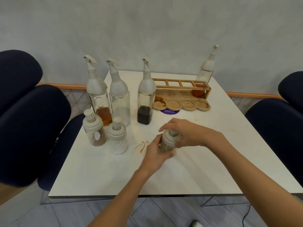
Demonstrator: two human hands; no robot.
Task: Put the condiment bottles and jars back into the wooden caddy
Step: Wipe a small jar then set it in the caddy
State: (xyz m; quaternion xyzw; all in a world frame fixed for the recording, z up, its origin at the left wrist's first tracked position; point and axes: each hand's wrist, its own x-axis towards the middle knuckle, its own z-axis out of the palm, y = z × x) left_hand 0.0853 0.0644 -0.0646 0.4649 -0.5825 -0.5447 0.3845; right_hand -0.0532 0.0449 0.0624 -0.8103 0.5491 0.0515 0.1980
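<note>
A small glass jar (pixel 170 141) with a white lid and brownish contents stands on the white table (pixel 114 177). My left hand (pixel 155 154) wraps its body and my right hand (pixel 185 133) grips its lid. The wooden caddy (pixel 182 97) lies at the back right; a bottle with red sauce (pixel 205 74) stands in its right end slot. Three tall spouted bottles stand at the back left: one with amber liquid (pixel 98 95), one nearly empty (pixel 119 99), one with dark sauce (pixel 146 99). Two small jars sit in front: brown powder (pixel 94 128) and white powder (pixel 117 136).
Dark blue chairs stand on the left (pixel 29 128) and right (pixel 278 128) of the table. Orange sauce smears (pixel 142 145) mark the tabletop beside my left hand. A purple sticker (pixel 169 111) lies in front of the caddy. A grey wall is behind.
</note>
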